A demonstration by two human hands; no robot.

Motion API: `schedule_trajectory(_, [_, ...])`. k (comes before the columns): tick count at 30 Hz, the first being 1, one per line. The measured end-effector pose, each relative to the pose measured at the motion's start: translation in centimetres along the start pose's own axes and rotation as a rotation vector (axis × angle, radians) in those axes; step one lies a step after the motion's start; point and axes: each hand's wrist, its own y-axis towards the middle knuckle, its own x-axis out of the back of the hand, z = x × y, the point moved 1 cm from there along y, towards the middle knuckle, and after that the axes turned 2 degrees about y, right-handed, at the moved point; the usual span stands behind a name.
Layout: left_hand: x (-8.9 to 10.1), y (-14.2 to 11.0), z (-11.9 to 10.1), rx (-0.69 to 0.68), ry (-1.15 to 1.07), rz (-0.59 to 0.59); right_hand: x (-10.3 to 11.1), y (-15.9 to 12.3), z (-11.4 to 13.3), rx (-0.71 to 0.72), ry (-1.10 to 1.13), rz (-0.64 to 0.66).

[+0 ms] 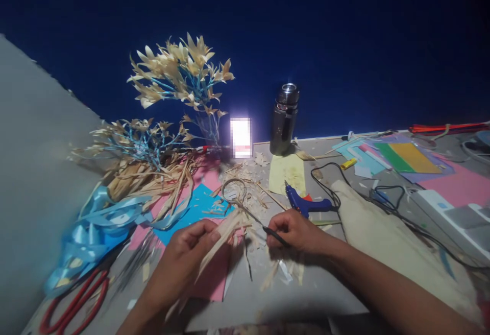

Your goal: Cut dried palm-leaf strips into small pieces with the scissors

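Observation:
My left hand (191, 248) is closed on a pale strip of dried husk (229, 225), which fans out past the fingertips. To its right, my right hand (289, 230) grips the dark end of a slim rod-like tool (274, 234). Its thin length slants up and left to the husk, where a curled loop (233, 188) shows; I cannot tell whether loop and tool are one piece. Beneath the hands lie husk scraps, a blue sheet (199, 207) and a pink sheet (210, 284). Just beyond my right hand rests a blue glue gun (310, 203).
Husk flowers (176, 77) on blue stems stand at the back left, with blue ribbon (84, 243) and red-handled scissors (76, 299) in front. A dark flask (284, 120) stands near a bright pixelated patch. Cable, cream cloth (367, 233), coloured sheets and a power strip (451, 222) lie right.

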Motion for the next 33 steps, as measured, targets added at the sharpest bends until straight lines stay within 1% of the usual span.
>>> schedule_trajectory(1, [-0.1, 0.0, 0.0, 0.018, -0.053, -0.031, -0.1, 0.1, -0.1, 0.034, -0.133, -0.043])
schedule_trajectory(3, [-0.6, 0.1, 0.1, 0.044, -0.14, -0.079, -0.3, 0.4, -0.3, 0.112, -0.494, -0.132])
schedule_trajectory(4, [-0.9, 0.2, 0.3, 0.052, -0.168, -0.088, -0.4, 0.4, -0.4, 0.137, -0.664, -0.158])
schedule_trajectory(6, [-1.9, 0.6, 0.8, 0.06, -0.185, -0.076, -0.7, 0.4, -0.6, 0.155, -0.892, -0.174])
schedule_trajectory(8, [-2.8, 1.0, 1.5, 0.04, -0.161, -0.073, -0.9, 0.2, -0.6, 0.143, -1.014, -0.169])
schedule_trajectory(10, [-3.8, 1.4, 2.1, -0.001, -0.131, -0.096, -1.0, 0.0, -0.5, 0.121, -1.088, -0.184])
schedule_trajectory(13, [-5.2, 1.8, 2.5, -0.039, -0.136, -0.132, -1.0, -0.1, -0.2, 0.095, -1.105, -0.203])
schedule_trajectory(16, [-6.3, 2.2, 2.0, -0.056, -0.139, -0.146, -0.9, 0.0, -0.3, 0.069, -1.006, -0.187])
schedule_trajectory(20, [-7.2, 3.0, 1.3, -0.036, -0.17, -0.119, -0.4, 0.4, -0.9, 0.063, -0.729, -0.138])
schedule_trajectory(23, [-7.3, 3.7, 1.2, -0.041, -0.199, -0.168, 0.3, 0.5, -0.8, 0.077, -0.645, -0.127])
schedule_trajectory(25, [-7.1, 4.1, 1.3, -0.044, -0.216, -0.212, 0.7, 0.4, -0.4, 0.103, -0.585, -0.1])
schedule_trajectory(26, [-7.1, 4.2, 1.4, -0.044, -0.226, -0.225, 0.9, 0.4, -0.1, 0.12, -0.539, -0.109])
schedule_trajectory(28, [-7.2, 4.3, 1.6, -0.051, -0.229, -0.221, 1.0, 0.2, 0.4, 0.149, -0.372, -0.143])
schedule_trajectory(29, [-7.3, 4.2, 1.7, -0.065, -0.207, -0.202, 0.8, 0.2, 0.6, 0.152, -0.252, -0.138])
schedule_trajectory(30, [-7.6, 4.2, 1.9, -0.094, -0.166, -0.176, 0.6, 0.1, 0.7, 0.151, -0.113, -0.114])
schedule_trajectory(32, [-8.2, 4.1, 2.3, -0.176, -0.053, -0.136, 0.0, 0.1, 0.6, 0.127, 0.151, -0.004])
schedule_trajectory(33, [-8.6, 4.1, 2.5, -0.218, 0.0, -0.14, -0.2, 0.1, 0.5, 0.115, 0.249, -0.004])
